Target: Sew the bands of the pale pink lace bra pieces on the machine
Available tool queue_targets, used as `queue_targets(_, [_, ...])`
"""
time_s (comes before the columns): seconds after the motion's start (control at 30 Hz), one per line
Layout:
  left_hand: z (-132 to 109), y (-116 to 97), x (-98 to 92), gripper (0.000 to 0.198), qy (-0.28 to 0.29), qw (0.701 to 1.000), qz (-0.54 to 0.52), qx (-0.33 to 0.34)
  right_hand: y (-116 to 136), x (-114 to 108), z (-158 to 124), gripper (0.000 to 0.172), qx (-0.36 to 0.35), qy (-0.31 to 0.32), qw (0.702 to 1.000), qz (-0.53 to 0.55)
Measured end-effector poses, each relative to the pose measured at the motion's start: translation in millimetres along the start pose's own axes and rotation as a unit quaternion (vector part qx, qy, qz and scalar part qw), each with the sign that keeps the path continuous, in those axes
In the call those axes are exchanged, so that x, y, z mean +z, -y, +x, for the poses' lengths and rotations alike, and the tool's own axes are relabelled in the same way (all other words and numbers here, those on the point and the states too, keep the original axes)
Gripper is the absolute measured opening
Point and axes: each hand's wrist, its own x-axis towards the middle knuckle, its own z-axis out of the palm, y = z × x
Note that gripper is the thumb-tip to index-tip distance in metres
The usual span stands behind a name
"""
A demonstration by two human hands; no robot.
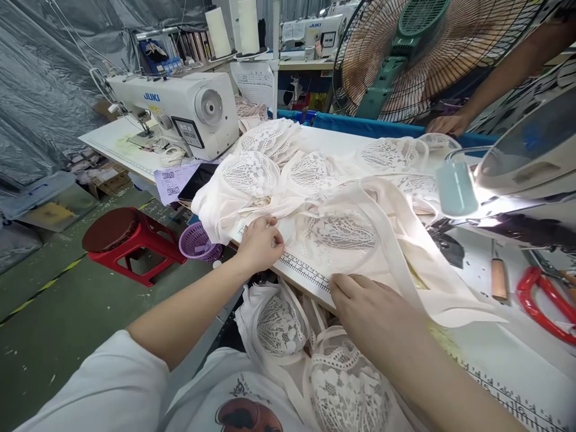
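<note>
A pile of cream lace garment pieces [333,180] lies across a white sewing table [508,354] that has a printed ruler along its edge. My left hand [261,243] is closed, pinching a fold of the cream fabric at the table's near edge. My right hand [373,306] rests on the fabric near the ruler, fingers curled onto a cream strap. More lace pieces [315,366] lie in my lap below the table.
A sewing machine head [526,162] with a lamp stands at the right, red-handled scissors [544,300] beside it. A white Juki machine [180,111], a large fan [432,54], another person's hand [447,124], a red stool [126,237] and a purple basket [198,242] surround the table.
</note>
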Motion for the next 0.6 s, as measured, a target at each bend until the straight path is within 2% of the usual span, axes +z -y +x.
queue_targets(0.2, [-0.3, 3.1, -1.9, 0.009, 0.01, 1.0, -0.006, 0.023, -0.5, -1.9, 1.8, 0.029, 0.001, 0.008, 1.0, 0.005])
queue_targets(0.47, [-4.2, 3.7, -6.0, 0.007, 0.02, 0.999, -0.008, 0.041, -0.2, 0.5, 0.8, 0.027, -0.004, -0.026, 1.0, -0.002])
queue_targets(0.6, [-4.2, 5.1, -4.5, 0.005, 0.014, 0.999, -0.001, 0.046, -0.3, 0.1, 0.9, 0.028, 0.002, -0.012, 1.0, 0.007])
